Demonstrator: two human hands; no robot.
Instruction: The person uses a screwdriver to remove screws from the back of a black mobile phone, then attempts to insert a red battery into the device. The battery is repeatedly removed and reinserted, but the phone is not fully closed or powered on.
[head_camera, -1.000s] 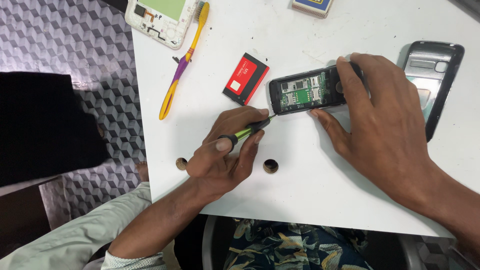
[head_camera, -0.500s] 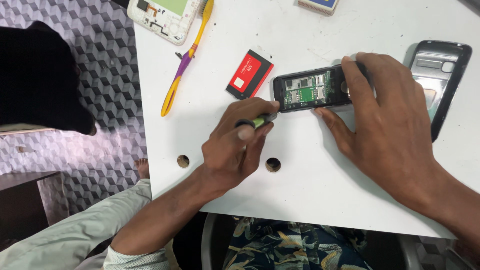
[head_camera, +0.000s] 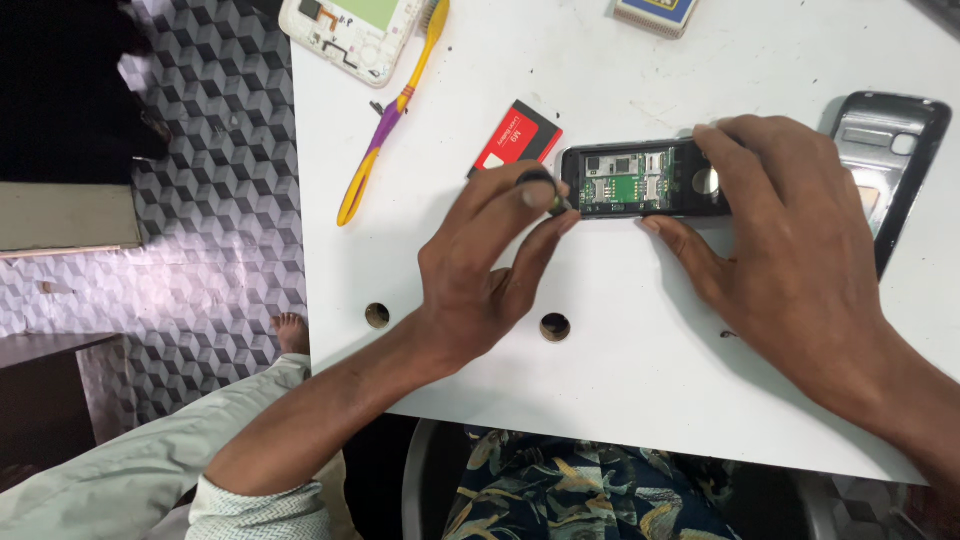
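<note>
A small black phone (head_camera: 632, 180) lies opened on the white table (head_camera: 640, 400), its green circuit board showing. My right hand (head_camera: 790, 250) pins it down, fingers over its right end and thumb at its near edge. My left hand (head_camera: 490, 270) pinches a small screwdriver (head_camera: 548, 195) with a black cap and green shaft. Its tip sits at the phone's left end. A red and black battery (head_camera: 518, 138) lies just left of the phone.
A yellow and purple toothbrush (head_camera: 390, 115) lies at the left. A white opened device (head_camera: 350, 35) sits at the top left, a black back cover (head_camera: 890, 160) at the right, a small box (head_camera: 655, 12) at the top. Two holes (head_camera: 554, 326) pierce the table.
My left hand has moved up and to the right, bringing the screwdriver from a slanted hold to the phone's left end. The right hand stays on the phone.
</note>
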